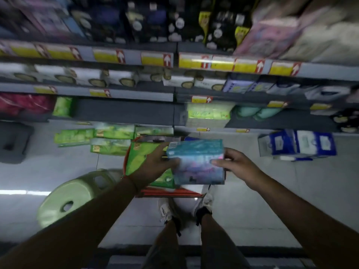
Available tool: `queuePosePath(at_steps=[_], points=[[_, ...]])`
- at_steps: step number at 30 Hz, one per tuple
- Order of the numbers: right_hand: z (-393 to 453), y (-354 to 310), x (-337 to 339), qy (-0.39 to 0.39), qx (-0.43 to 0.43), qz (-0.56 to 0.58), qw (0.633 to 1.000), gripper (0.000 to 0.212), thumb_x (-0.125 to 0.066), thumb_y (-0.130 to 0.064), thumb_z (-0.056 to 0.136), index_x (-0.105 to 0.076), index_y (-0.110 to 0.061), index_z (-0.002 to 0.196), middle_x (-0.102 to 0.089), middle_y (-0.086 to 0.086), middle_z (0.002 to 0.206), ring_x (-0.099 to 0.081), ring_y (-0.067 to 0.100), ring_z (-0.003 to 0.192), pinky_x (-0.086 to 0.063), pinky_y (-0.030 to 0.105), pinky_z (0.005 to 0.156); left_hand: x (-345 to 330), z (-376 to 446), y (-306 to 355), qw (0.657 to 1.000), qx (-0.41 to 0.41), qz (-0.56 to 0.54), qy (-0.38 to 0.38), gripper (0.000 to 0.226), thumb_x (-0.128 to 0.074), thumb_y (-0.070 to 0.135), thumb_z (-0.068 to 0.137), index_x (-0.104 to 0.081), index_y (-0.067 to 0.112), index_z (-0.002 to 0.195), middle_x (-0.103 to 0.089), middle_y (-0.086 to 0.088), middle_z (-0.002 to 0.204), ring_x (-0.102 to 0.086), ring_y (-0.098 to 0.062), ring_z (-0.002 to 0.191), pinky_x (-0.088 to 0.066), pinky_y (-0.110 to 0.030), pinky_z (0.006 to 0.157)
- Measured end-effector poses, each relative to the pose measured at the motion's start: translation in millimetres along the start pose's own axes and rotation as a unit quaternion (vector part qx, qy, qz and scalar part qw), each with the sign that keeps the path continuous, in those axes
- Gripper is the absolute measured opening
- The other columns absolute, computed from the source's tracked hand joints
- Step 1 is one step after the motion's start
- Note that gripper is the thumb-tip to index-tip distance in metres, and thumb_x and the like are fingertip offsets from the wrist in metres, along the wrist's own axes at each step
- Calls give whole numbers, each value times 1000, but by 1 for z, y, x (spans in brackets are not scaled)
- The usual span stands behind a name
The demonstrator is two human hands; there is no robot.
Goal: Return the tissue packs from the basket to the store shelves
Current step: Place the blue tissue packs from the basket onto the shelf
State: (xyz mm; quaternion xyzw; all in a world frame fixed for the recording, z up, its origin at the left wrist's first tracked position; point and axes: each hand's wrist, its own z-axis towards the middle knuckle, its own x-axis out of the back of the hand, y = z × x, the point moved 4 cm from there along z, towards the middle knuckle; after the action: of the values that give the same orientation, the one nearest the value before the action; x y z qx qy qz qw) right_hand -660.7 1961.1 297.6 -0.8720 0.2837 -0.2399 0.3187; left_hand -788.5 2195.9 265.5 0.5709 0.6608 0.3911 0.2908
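Head view, blurred throughout. Both hands hold one blue tissue pack [196, 162] above the basket [171, 193], clear of the shelves. Left hand [155, 165] grips the pack's left edge, thumb over the top face, fingers curled underneath and mostly hidden. Right hand [236, 165] pinches the right edge, fingers pressed together along the side.

Pack: soft plastic wrap, glossy, box-shaped with rounded corners, blue fading to pink-violet. Basket: red-orange rim, only the near and left edges show; a green tissue pack [138, 159] lies inside, tilted, partly under the left hand.

Open room: grey tiled floor [281, 191] runs free to the right of the basket, up to a blue and white pack [297, 145] standing by the shelf foot. Left side is tighter: a pale green plastic stool [75, 197], round top with a hole, lies tipped just beside the basket. More green packs [93, 135] lie flat on the floor between basket and shelf. Lowest shelf [124, 110] has a bare grey stretch straight ahead, between a green bag and a stacked yellow-green bundle [208, 113]. Shoes [165, 209] stand just behind the basket.
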Motion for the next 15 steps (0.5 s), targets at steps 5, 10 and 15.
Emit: queuePosePath(at_steps=[5,10,15], points=[[-65,-97,28,70,42,117,990,30,-72,-41,86,-75,-18,104,-77,1,103,-72,21,100,-53,37,92,16,-53,132,995,-92,-43,-4,34,-62,7,95,-59,29,121,-72,14,109,-71,-3,95,-56,-18,71],[-119,-188,64,159,141,188,959,36,-74,-41,84,-65,-8,94,-78,7,91,-75,23,85,-58,36,74,18,-89,252,976,-212,-44,3,44,-61,-4,92,-54,18,130,-74,14,107,-72,-9,97,-58,-22,74],[-171,-264,106,220,234,210,924,60,-74,-53,81,-61,3,97,-76,16,92,-75,30,82,-60,48,78,5,-131,358,947,-321,14,14,50,-57,6,97,-44,51,116,-69,35,93,-68,7,89,-56,-14,72]])
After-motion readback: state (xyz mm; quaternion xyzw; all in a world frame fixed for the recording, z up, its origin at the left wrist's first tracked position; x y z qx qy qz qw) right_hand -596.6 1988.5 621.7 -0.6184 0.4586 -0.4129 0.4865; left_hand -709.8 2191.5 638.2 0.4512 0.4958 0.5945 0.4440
